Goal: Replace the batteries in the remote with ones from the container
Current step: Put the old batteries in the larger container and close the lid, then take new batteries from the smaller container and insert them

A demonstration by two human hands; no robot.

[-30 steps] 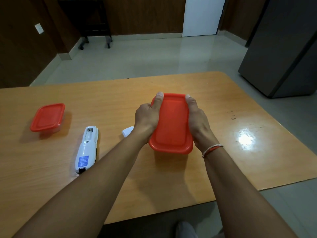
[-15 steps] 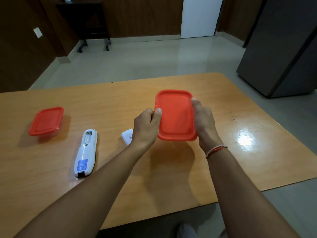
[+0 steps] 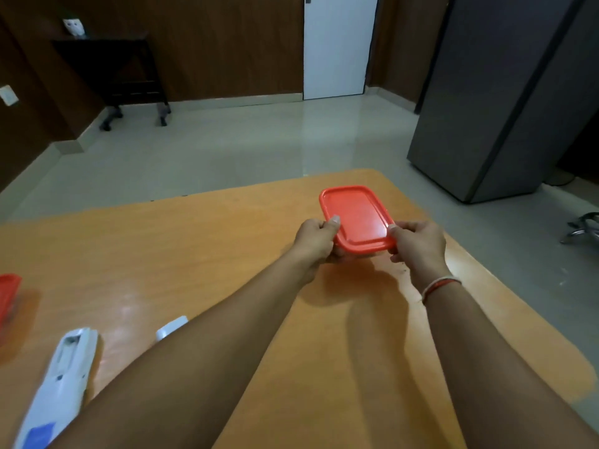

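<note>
Toward the far right part of the orange wooden table [image 3: 194, 254], a red-lidded container [image 3: 356, 218] sits between the person's two hands, with its long side running away from the camera. Its lid is on, and the clear body beneath the lid is barely visible.

On the container's near-left corner, the left hand [image 3: 316, 243] is closed around the edge, thumb pressed on top of the lid rim and fingers curled underneath. On the near-right corner, the right hand [image 3: 416, 244] grips in the same manner, thumb on the rim and fingers tucked below; a thin bracelet [image 3: 439, 285] circles that wrist. Both hands are holding the container, and whether its base touches the table or is slightly lifted cannot be told.

Well to the near left of the container, the white remote [image 3: 61, 377] lies on the table, back side up with its battery compartment open, partly cut off by the left forearm. Between the remote and the container, a small white piece [image 3: 171, 327], likely the battery cover, peeks out from behind the left forearm. Far to the left of the container, at the frame's edge, a second red-lidded container [image 3: 8, 293] rests on the table, mostly out of view.
</note>
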